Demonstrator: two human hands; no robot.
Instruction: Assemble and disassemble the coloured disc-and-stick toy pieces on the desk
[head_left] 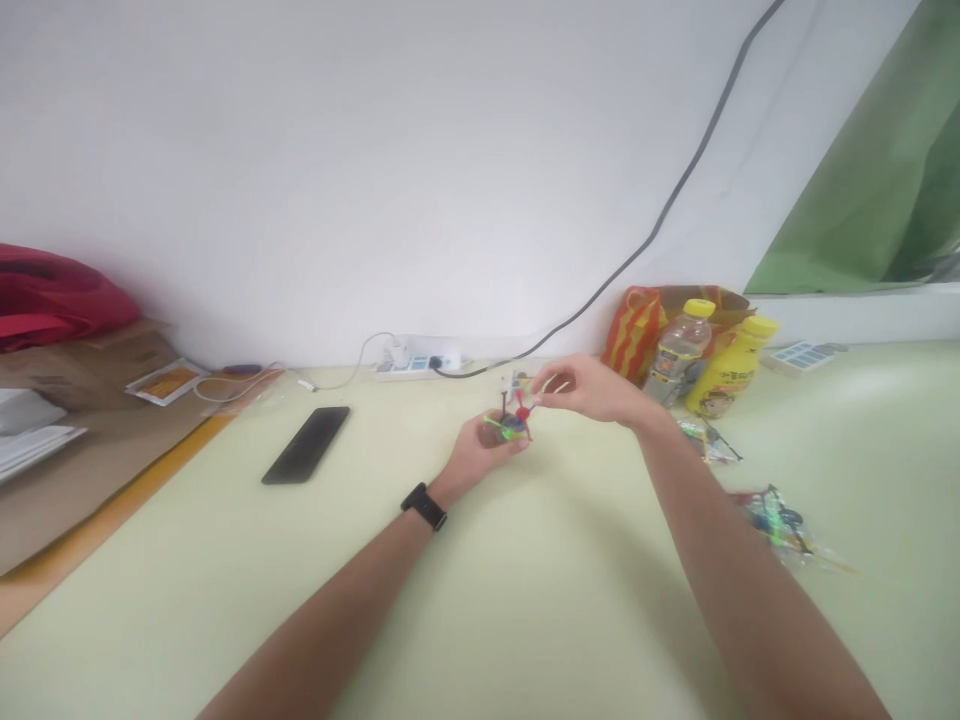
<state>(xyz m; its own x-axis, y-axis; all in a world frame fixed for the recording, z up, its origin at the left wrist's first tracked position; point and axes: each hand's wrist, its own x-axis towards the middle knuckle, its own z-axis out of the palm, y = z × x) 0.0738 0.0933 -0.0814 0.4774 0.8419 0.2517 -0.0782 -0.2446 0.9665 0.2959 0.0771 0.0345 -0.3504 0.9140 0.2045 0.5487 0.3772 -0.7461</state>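
Landmark: the black phone (306, 446), lying flat on the pale green tabletop (480, 620).

Item, right of the phone: one small rod model (517, 418) of red, green, blue and black parts, held up in your hands.

Item, right of the phone: your left hand (484, 447), fingers curled part-way around the rod model and gripping it from the near left side; a black watch (424, 507) on the wrist.

Item, farther right of the phone: your right hand (589, 390), thumb and forefinger brought together at the model's upper right edge; blur there makes it hard to say whether they pinch a separate piece.

Items, behind and right of the phone: one power strip (451, 352) against the wall, with a thick grey cable (660, 215) running to it.

Items, far right of the phone: one clear bottle (679, 350) with a yellow cap, one yellow bottle (724, 375) just beside it, and a red-and-yellow bag (631, 330) behind; nearer you, two clusters of coloured parts, the farther one (709, 441) and the nearer one (780, 522).

Items, left of the phone: one cardboard box (112, 372), red fabric (60, 300) on top.
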